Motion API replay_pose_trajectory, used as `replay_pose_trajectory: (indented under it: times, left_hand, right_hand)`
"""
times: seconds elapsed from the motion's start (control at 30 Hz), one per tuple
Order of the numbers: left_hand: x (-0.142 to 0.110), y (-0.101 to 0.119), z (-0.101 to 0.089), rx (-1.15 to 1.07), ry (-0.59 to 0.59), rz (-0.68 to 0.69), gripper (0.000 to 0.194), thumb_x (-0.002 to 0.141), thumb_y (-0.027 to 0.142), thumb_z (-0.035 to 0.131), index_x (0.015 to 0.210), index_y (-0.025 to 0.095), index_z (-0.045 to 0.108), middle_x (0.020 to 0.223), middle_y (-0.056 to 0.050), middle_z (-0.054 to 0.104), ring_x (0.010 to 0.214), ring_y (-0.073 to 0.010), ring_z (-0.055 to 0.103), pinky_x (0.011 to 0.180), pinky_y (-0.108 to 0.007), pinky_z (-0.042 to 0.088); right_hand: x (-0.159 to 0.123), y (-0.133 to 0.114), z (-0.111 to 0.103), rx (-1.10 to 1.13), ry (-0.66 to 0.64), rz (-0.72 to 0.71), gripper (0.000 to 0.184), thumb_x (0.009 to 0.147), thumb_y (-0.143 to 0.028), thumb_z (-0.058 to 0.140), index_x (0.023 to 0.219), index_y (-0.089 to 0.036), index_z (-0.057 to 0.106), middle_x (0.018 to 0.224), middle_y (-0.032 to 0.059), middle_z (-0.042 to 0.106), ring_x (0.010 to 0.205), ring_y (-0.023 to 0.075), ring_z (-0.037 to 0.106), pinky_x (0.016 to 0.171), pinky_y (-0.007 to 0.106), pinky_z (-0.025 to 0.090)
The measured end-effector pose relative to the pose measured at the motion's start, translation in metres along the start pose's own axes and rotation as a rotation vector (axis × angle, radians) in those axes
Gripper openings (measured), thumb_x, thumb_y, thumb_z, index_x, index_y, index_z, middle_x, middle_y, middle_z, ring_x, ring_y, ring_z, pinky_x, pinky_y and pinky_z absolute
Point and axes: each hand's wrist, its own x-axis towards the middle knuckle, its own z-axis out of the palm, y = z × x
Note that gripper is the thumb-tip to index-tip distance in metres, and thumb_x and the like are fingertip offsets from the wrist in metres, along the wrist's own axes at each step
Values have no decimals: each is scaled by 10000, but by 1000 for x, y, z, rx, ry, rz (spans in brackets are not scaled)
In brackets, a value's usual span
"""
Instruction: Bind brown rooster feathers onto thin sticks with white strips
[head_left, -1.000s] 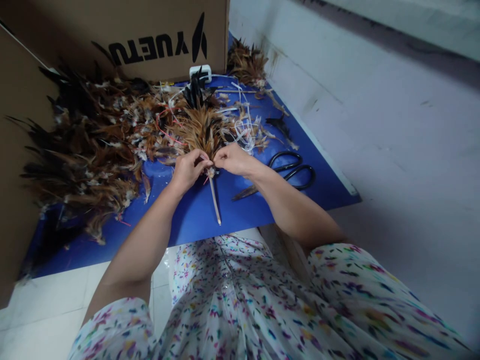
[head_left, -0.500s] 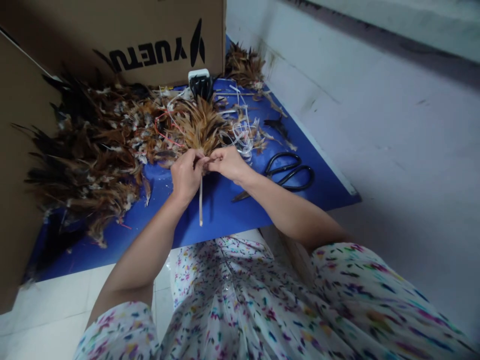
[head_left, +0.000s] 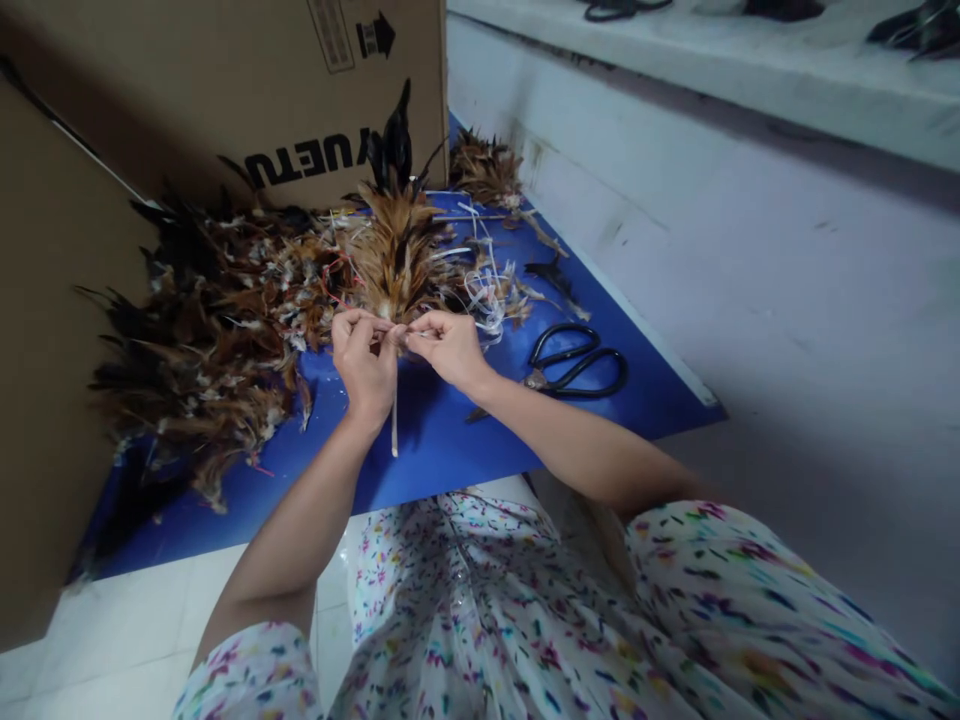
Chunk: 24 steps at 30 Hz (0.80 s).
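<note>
A feather duster [head_left: 401, 240] with brown feathers and a black tip points away from me over the blue tabletop. Its thin pale stick [head_left: 394, 425] comes out below my fingers toward me. My left hand [head_left: 364, 360] is closed around the base of the feathers, where they meet the stick. My right hand [head_left: 448, 348] pinches at the same spot, its fingertips touching those of the left. Whatever small piece sits between the right fingertips is too small to make out. Black-handled scissors [head_left: 574, 370] lie to the right, their blades partly behind my right forearm.
Loose brown and black feathers [head_left: 202, 360] are heaped on the left of the blue table [head_left: 450, 455]. White plastic strips [head_left: 486, 295] lie right of the duster. A cardboard box [head_left: 300, 90] stands behind, a wall [head_left: 712, 260] runs along the right, and another feather bundle [head_left: 486, 168] sits at the back.
The view has tilted up a little. The duster's black tip now stands higher against the box. Both hands stay together at the feather base, with the left fingers shifted slightly.
</note>
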Motion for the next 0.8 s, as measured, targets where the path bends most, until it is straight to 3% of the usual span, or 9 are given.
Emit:
replay_pose_trajectory:
  times: [0.23,0.43,0.63,0.8]
  left_hand:
    - [-2,-6,2,4,-12,-109,132,811,271,752,771,183,662,864,-35,650,836,-149,623,754,-264,504]
    - [0,-8,0,-27,-52,-118,105,796,233,749,750,174,675,820,-20,711,843,-155,663,806,-278,503]
    - [3,-7,-2,31,-87,-74,104,784,238,761,726,179,699,820,-30,728,825,-160,673,784,-280,508]
    - [1,-10,1,26,-104,18,96,779,210,768,720,179,698,839,-37,723,825,-163,669,743,-275,509]
  right_hand:
    - [-2,-5,0,-68,29,-19,132,755,-276,699,707,-159,657,534,-78,437,537,69,349,561,231,309]
    - [0,-2,-2,-55,26,-51,119,745,-269,683,717,-153,673,548,-63,510,530,70,391,554,230,324]
    - [2,-3,-8,-63,-57,-20,157,802,-276,639,799,-135,708,633,-15,622,561,89,491,566,232,374]
    - [1,-16,-19,-361,-126,-56,129,831,-177,609,829,-135,731,731,22,699,662,121,594,665,251,427]
